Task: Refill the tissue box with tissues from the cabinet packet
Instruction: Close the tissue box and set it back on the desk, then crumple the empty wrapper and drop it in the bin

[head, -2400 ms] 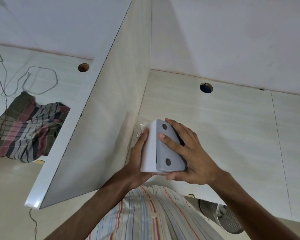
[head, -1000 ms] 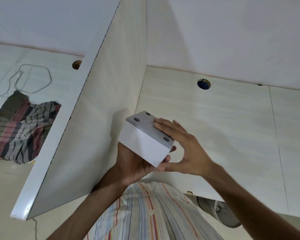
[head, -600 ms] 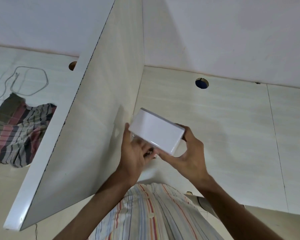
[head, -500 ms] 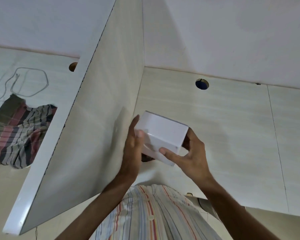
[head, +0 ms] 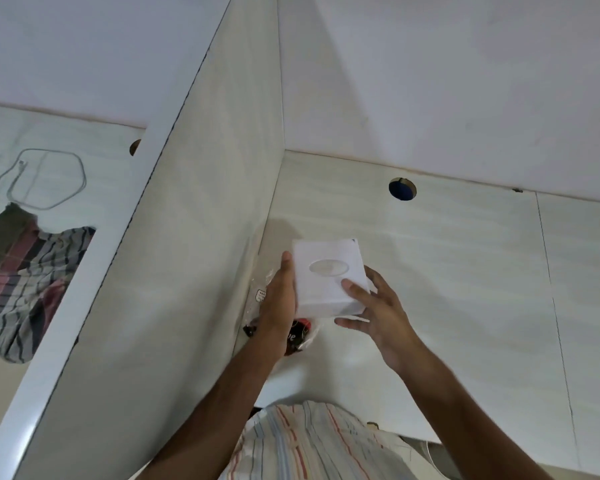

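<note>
A white tissue box (head: pixel 328 277) is held upright over the pale desk surface (head: pixel 447 278), its top with an oval opening facing me. My left hand (head: pixel 278 299) presses flat against its left side. My right hand (head: pixel 378 306) cups its lower right corner, thumb on the top face. Under the box and my left hand lies a clear plastic tissue packet (head: pixel 293 332) with red and black print, mostly hidden, against the divider.
A tall white divider panel (head: pixel 174 237) stands just left of the box. Beyond it lie a striped cloth (head: pixel 25 285) and a looped grey cable (head: pixel 45 178). A round cable hole (head: pixel 402 189) sits in the desk near the back wall.
The box has been turned over: its grey underside with dark feet faced up earlier, and now the top with the oval opening faces up. Both hands shifted their grip while turning it.
</note>
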